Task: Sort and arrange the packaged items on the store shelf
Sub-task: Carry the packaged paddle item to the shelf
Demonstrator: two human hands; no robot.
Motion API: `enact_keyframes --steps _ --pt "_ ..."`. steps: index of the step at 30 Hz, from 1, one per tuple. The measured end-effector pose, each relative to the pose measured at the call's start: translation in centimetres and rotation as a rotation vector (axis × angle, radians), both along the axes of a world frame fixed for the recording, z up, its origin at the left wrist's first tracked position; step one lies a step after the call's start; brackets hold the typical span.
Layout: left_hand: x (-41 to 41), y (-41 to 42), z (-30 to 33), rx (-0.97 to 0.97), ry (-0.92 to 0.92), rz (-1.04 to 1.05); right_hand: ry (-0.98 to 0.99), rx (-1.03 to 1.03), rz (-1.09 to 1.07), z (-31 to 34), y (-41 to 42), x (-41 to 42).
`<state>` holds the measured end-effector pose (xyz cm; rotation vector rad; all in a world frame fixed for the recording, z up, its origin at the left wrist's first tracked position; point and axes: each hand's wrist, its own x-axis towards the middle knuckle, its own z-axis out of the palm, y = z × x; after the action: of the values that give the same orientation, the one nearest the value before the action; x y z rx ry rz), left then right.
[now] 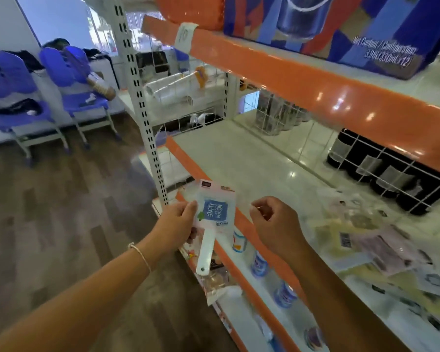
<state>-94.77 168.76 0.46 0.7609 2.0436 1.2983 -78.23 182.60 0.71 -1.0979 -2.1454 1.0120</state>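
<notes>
Two hands are showing in front of the store shelf (239,158). The left hand (177,223) is gripping one packaged item (214,214), a clear packet with a blue square label and a white handle hanging down from it; thumb and fingers are clamped on the packet's left edge, holding it upright in the air just in front of the orange lip of the middle shelf. A thin bracelet (140,254) is sitting on that wrist. The right hand (274,222) is hovering just to the right of the packet, its fingers curled in toward the palm with nothing visible in them; whether its fingertips are touching the packet's clear edge cannot be told.

On the middle shelf, to the right of the right hand, a loose pile of flat packets (376,240) is lying, yellow, pink and clear, overlapping one another and too blurred to count. On the shelf below, at least four small bottles (259,264) are standing in a row under the orange lip, and a bagged item (215,280) is lying at the front edge beneath the white handle. One large blue and orange carton (341,26) is resting on the top shelf. Two purple chairs (48,80) are standing by the wall at the left.
</notes>
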Motion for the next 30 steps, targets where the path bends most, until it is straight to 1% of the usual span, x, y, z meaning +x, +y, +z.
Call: enact_keyframes --steps 2,7,12,16,20,23,27,30 --pt "-0.2 2.0 -0.4 0.012 -0.047 -0.017 -0.021 -0.006 -0.033 -0.7 1.5 0.4" --pt "-0.7 6.6 -1.3 0.005 -0.097 -0.111 -0.072 -0.060 -0.135 -2.1 4.0 1.4" --pt "-1.1 11.7 -2.1 -0.011 -0.077 -0.214 -0.076 -0.118 -0.247 -3.1 5.1 1.0" --pt "-2.9 15.3 -2.2 -0.023 -0.039 -0.315 -0.052 -0.202 -0.340 -3.4 6.0 -0.4" --pt "-6.2 18.6 -2.0 -0.070 0.049 -0.449 0.019 -0.297 -0.445 -2.9 6.7 -3.2" --pt "-8.7 20.6 -1.7 -0.047 0.042 -0.518 0.062 -0.336 -0.489 -2.4 7.2 -5.8" --pt "-12.1 22.7 -2.2 -0.051 0.038 -0.564 0.175 -0.427 -0.542 -2.8 7.7 -9.5" --pt "-14.2 23.5 -2.7 -0.092 0.109 -0.604 0.270 -0.501 -0.577 -3.5 7.9 -12.0"
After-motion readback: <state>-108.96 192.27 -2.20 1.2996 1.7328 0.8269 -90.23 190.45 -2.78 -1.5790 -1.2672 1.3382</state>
